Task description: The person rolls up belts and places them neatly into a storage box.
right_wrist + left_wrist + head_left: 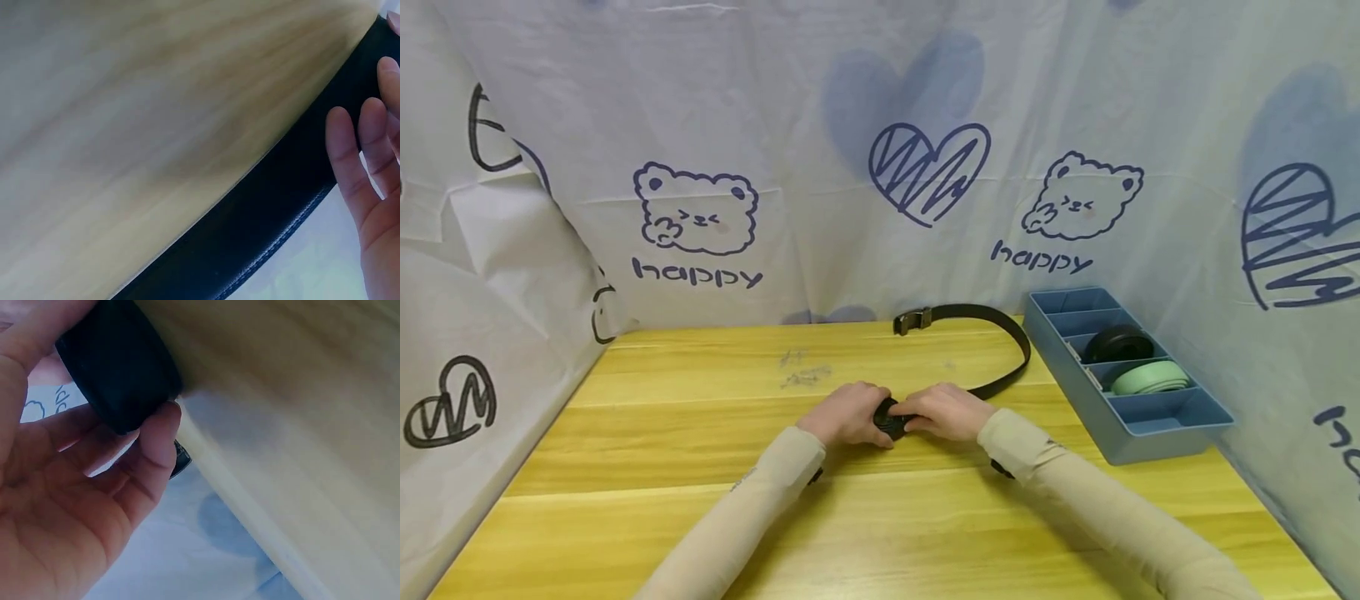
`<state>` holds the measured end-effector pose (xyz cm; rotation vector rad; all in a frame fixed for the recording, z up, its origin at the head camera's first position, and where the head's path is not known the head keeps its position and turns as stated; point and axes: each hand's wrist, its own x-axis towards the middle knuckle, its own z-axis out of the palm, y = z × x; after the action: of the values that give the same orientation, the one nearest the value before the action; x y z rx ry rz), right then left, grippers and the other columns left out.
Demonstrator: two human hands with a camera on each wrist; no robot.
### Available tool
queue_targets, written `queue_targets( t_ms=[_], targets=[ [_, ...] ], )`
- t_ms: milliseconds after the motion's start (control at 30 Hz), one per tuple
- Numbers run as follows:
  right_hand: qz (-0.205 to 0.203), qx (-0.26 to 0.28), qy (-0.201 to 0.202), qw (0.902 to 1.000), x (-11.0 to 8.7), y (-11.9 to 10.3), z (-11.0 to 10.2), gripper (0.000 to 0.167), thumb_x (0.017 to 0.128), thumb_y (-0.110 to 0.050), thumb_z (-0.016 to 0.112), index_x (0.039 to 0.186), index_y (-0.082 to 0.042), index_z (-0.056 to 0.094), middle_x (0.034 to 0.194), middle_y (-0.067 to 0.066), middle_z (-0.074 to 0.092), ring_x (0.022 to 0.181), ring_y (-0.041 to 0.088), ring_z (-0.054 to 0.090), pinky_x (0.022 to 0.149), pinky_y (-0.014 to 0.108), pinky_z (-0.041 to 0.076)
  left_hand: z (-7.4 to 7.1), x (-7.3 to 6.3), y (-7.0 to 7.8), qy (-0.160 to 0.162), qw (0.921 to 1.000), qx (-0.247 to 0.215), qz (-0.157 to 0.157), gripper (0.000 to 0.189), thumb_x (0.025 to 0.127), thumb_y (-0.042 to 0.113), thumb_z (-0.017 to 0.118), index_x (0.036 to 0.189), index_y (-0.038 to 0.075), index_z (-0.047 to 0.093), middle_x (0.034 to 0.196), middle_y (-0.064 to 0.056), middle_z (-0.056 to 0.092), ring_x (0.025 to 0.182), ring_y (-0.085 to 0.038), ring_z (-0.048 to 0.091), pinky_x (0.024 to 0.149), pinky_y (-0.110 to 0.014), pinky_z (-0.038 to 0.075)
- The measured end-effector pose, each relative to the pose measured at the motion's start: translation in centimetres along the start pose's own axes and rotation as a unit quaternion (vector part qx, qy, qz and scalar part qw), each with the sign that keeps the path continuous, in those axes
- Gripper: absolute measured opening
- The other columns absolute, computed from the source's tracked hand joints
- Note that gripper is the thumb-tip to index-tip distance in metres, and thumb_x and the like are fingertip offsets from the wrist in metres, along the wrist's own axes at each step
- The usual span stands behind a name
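Note:
A black belt [1027, 350] lies on the wooden table, standing on its edge in a curve. One end is wound into a tight coil [891, 419]; the other end carries a metal buckle [913, 321] near the back. My left hand [848, 414] grips the coil, fingers and thumb around its sides, as the left wrist view also shows with the dark roll [122, 369]. From the other side, my right hand [951, 412] pinches the coil with thumb and index finger. In the right wrist view, its other fingers lie against the strap [250, 212].
At the right stands a blue divided box [1086, 408]. A black roll [1117, 343] and a light green rolled strap [1150, 377] sit in separate compartments. White printed cloth [820, 233] hangs behind the table and along both sides.

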<state>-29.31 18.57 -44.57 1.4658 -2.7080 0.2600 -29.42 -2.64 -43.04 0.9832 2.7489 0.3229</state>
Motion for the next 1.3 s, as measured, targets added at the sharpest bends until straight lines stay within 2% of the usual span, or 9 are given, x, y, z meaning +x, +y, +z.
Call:
queue_targets(
  t_ms=[100,167,333,467,600,767,933,1067,1300],
  targets=[
    [-0.002,0.003,0.0,1.0,0.1,-0.1,0.0,0.03,0.096,-0.024,0.064,0.124,-0.017,0.068,0.111,-0.002,0.073,0.093,0.011,0.07,0.081,0.028,0.055,0.0,0.0,0.0,-0.004,0.9998,-0.017,-0.001,0.044,0.079,0.043,0.081,0.107,0.015,0.063,0.095,0.001,0.064,0.078,-0.012,0.057,0.071,-0.029,0.049],
    [0.006,0.003,0.003,1.0,0.2,-0.3,0.0,0.028,0.096,-0.024,0.064,0.123,-0.018,0.069,0.109,-0.003,0.073,0.092,0.01,0.07,0.081,0.027,0.055,0.0,-0.1,0.1,-0.001,0.9996,-0.026,-0.015,0.048,0.078,0.046,0.08,0.108,0.014,0.062,0.095,-0.001,0.064,0.077,-0.012,0.058,0.071,-0.029,0.049],
    [0.017,0.002,0.016,0.9997,0.0,-0.4,0.3,0.027,0.096,-0.027,0.063,0.121,-0.021,0.07,0.109,-0.005,0.074,0.091,0.008,0.07,0.08,0.027,0.055,0.2,0.0,0.9,0.018,0.999,-0.006,-0.041,0.052,0.077,0.053,0.079,0.107,0.013,0.064,0.093,-0.002,0.065,0.075,-0.014,0.059,0.07,-0.03,0.05],
    [0.014,0.008,0.01,0.9998,-0.3,0.0,0.3,0.03,0.096,-0.03,0.063,0.125,-0.021,0.068,0.111,-0.005,0.073,0.093,0.009,0.07,0.081,0.027,0.055,0.3,0.3,0.7,0.024,0.9996,0.007,-0.016,0.046,0.079,0.05,0.079,0.105,0.015,0.065,0.093,-0.001,0.066,0.077,-0.013,0.059,0.071,-0.031,0.049],
    [0.015,0.003,0.003,0.9999,-0.4,0.4,0.1,0.034,0.095,-0.032,0.064,0.127,-0.02,0.067,0.114,-0.004,0.072,0.096,0.01,0.069,0.082,0.028,0.055,0.2,0.4,0.3,0.008,0.9999,-0.01,0.007,0.044,0.08,0.044,0.08,0.112,0.017,0.065,0.099,0.001,0.066,0.082,-0.012,0.059,0.076,-0.03,0.049],
    [0.005,0.005,0.007,1.0,-0.3,0.4,0.2,0.029,0.095,-0.029,0.065,0.122,-0.019,0.069,0.111,-0.004,0.073,0.093,0.008,0.07,0.08,0.026,0.055,0.1,0.4,0.7,-0.011,0.9997,-0.013,-0.016,0.047,0.08,0.046,0.079,0.113,0.016,0.063,0.101,-0.001,0.064,0.083,-0.013,0.058,0.076,-0.031,0.049],
    [0.011,0.013,0.015,0.9997,-0.4,0.3,0.4,0.025,0.096,-0.029,0.063,0.119,-0.023,0.07,0.105,-0.007,0.073,0.088,0.005,0.068,0.077,0.024,0.055,0.2,0.3,1.6,0.002,0.9988,0.016,-0.046,0.054,0.081,0.054,0.075,0.112,0.012,0.063,0.1,-0.005,0.063,0.079,-0.015,0.057,0.071,-0.032,0.049],
    [0.013,0.01,0.006,0.9998,-0.5,0.4,0.2,0.028,0.096,-0.03,0.063,0.122,-0.022,0.068,0.107,-0.006,0.073,0.09,0.007,0.069,0.079,0.027,0.055,0.4,0.4,1.7,0.01,0.9986,0.031,-0.041,0.046,0.082,0.049,0.076,0.11,0.015,0.064,0.097,-0.003,0.064,0.078,-0.015,0.056,0.07,-0.031,0.048],
    [0.014,-0.007,-0.009,0.9998,-0.6,0.6,0.1,0.035,0.094,-0.031,0.066,0.127,-0.019,0.067,0.114,-0.003,0.072,0.098,0.012,0.07,0.084,0.03,0.055,0.4,0.6,1.2,-0.003,0.9998,0.01,-0.017,0.044,0.081,0.04,0.08,0.115,0.018,0.064,0.103,0.0,0.065,0.084,-0.013,0.058,0.076,-0.032,0.048]
  ],
)
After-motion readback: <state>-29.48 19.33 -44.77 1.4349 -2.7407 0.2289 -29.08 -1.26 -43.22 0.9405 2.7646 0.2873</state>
